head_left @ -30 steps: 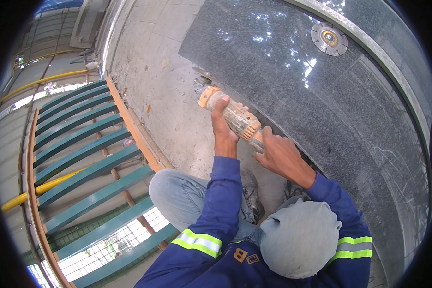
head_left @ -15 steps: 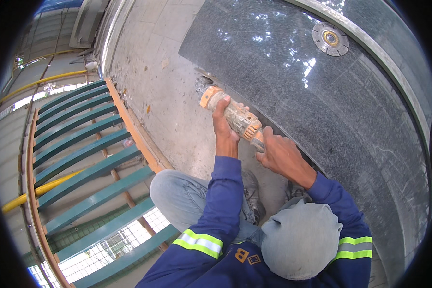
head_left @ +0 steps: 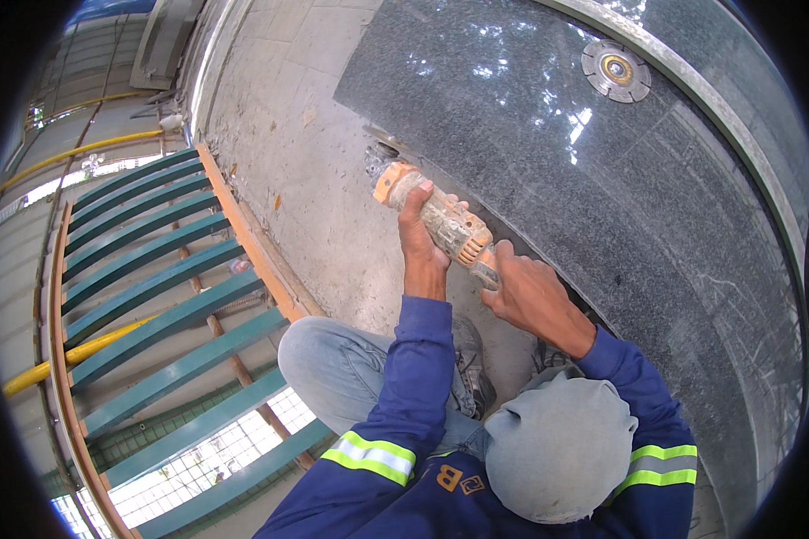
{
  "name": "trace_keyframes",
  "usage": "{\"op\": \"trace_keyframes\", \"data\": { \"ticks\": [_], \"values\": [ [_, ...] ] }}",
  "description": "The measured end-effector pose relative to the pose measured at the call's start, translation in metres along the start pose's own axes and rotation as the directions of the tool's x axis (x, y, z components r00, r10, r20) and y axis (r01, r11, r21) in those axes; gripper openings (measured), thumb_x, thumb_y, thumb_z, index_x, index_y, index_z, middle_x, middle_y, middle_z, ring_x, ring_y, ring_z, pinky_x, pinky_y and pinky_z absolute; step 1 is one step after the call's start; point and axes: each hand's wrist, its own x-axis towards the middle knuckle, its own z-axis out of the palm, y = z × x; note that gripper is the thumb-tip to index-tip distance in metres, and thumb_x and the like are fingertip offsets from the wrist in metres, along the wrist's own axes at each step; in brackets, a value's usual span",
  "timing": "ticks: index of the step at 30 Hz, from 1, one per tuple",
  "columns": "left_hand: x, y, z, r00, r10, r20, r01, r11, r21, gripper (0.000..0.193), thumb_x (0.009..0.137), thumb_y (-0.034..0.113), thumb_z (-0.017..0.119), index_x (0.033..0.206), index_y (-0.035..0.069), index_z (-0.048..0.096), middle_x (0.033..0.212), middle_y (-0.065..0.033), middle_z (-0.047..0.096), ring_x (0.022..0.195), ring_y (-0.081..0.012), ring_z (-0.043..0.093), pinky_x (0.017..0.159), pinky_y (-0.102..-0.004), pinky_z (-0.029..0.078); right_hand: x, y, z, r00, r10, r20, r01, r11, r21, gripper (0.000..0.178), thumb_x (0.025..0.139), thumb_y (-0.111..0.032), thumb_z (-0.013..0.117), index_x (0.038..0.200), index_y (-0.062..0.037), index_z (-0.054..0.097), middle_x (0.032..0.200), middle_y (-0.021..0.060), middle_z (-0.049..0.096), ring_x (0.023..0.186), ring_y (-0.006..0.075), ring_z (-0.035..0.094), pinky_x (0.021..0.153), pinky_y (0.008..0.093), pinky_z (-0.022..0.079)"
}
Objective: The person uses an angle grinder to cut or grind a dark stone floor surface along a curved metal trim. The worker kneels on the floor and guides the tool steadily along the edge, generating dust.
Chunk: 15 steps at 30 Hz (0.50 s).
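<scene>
Both hands grip a dusty orange angle grinder (head_left: 449, 222), slanted with its head away from me. My left hand (head_left: 420, 225) is wrapped round the middle of the body, thumb on top. Behind it, my right hand (head_left: 535, 292) is closed on the narrower rear end. The grinder's head and disc (head_left: 385, 139) are at the near left edge of a dark polished stone slab (head_left: 530, 180). Whether the disc touches the stone, or is spinning, I cannot tell. A segmented cutting disc (head_left: 600, 81) with a gold-coloured centre lies flat on the slab's far part.
At the left stands a slatted green bench (head_left: 166, 314) with orange-brown edges. Yellow pipes (head_left: 90, 355) pass beyond and below it. A pale dusty floor (head_left: 324, 216) lies between bench and slab. A raised stone edge (head_left: 710, 108) borders the slab. A grey cap (head_left: 562, 449) covers part of the lower view.
</scene>
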Motion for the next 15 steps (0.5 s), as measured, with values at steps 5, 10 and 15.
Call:
{"op": "trace_keyframes", "data": {
  "ticks": [5,10,15],
  "values": [
    [0.005,-0.001,-0.002,1.0,-0.004,0.012,0.004,1.0,-0.013,0.05,0.083,0.026,0.073,0.118,0.0,0.05,0.091,-0.0189,0.061,0.077,-0.0333,0.069,0.069,-0.0484,0.061,0.002,-0.001,0.0,1.0,0.009,0.001,-0.009,1.0,-0.003,0.034,0.082,-0.015,0.072,0.098,0.0038,0.048,0.078,0.0305,0.068,0.075,0.0457,0.072,0.068,0.0501,0.059],
    [0.011,-0.002,-0.003,1.0,-0.013,-0.013,0.013,1.0,-0.004,0.05,0.083,0.026,0.072,0.12,0.002,0.049,0.092,-0.0197,0.061,0.08,-0.0345,0.069,0.07,-0.0493,0.061,0.007,0.007,0.007,1.0,-0.002,-0.001,0.002,1.0,0.009,0.042,0.084,-0.022,0.075,0.101,0.0026,0.045,0.077,0.0298,0.067,0.075,0.0455,0.071,0.066,0.0501,0.058],
    [0.012,-0.005,-0.003,1.0,-0.018,0.003,0.018,0.999,-0.047,0.049,0.081,0.027,0.076,0.115,0.003,0.051,0.091,-0.0181,0.061,0.076,-0.0334,0.068,0.068,-0.0487,0.061,0.004,0.006,0.003,1.0,0.016,0.008,-0.016,1.0,0.004,0.044,0.084,-0.023,0.077,0.102,0.0014,0.045,0.08,0.0297,0.068,0.078,0.0462,0.071,0.069,0.0525,0.057]
  ]
}}
